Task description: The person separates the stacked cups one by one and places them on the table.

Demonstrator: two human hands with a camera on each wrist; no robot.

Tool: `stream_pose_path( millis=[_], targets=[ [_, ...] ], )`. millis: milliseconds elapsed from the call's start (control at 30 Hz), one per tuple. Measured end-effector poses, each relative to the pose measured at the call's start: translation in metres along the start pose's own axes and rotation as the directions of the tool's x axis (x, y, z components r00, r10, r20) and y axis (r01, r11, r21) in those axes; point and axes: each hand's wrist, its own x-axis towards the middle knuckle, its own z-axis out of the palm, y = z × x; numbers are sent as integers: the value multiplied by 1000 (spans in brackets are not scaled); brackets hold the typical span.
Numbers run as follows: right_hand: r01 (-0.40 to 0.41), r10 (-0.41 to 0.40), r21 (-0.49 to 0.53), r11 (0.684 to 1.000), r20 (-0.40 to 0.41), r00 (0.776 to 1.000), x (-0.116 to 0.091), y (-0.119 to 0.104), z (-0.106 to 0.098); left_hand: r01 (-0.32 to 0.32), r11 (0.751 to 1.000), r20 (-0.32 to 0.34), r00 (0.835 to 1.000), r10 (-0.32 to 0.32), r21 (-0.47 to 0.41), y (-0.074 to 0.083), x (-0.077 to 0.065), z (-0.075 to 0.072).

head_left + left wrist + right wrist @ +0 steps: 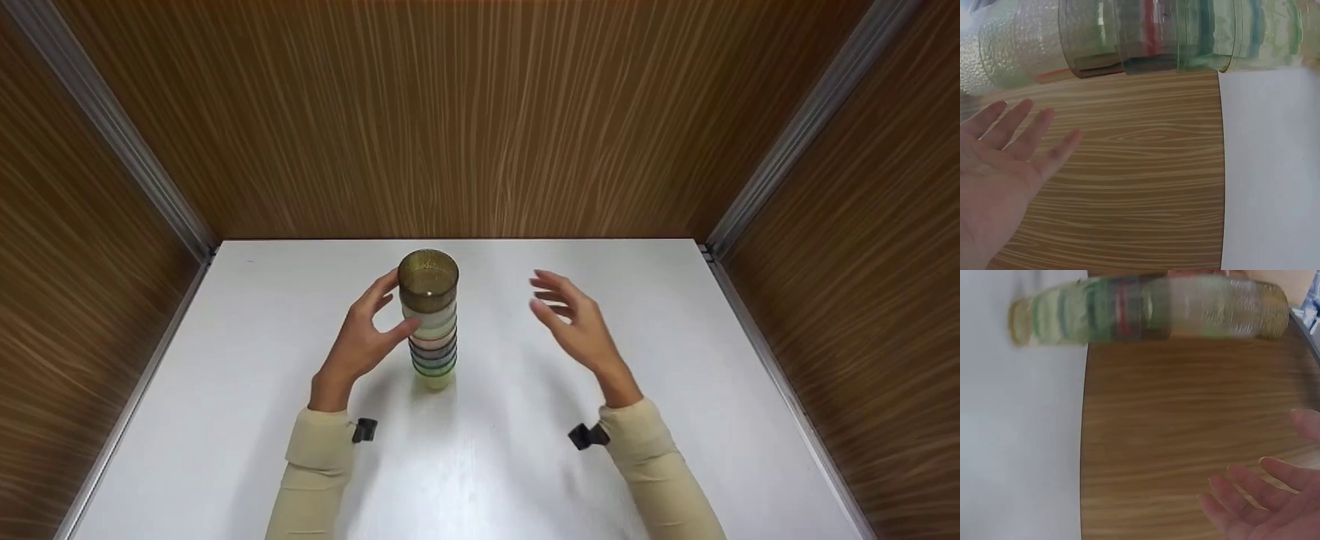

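Spreading wide beside the stack of tinted cups, left fingers stand opposite loosely bent right fingers.

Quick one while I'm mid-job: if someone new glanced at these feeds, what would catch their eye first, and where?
Probably the tall stack of tinted, see-through cups on the white table, just left of centre in the head view, topped by an olive-brown cup. Next, the hands on either side: the left hand close beside the stack, contact unclear, and the right hand open, apart from it.
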Motion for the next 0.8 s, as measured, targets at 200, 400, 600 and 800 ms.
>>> stream_pose_path(
  millis=[200, 400, 600, 800],
  targets=[
    [53, -56, 43, 998, 74, 996, 14, -28, 26, 27, 999, 3, 1000, -26, -38, 2, 2, 10],
    [98, -106, 74, 992, 116, 988, 26, -51, 48, 41, 997, 0, 999, -41, -59, 1, 2, 14],
    [119, -133, 96, 988, 155, 979, 33, -64, 66, 30, 997, -10, 999, -30, -66, 0, -1, 15],
    [122, -136, 88, 989, 171, 976, 36, -68, 76, 3, 998, -9, 1000, -4, -68, 0, -2, 16]
  ],
)
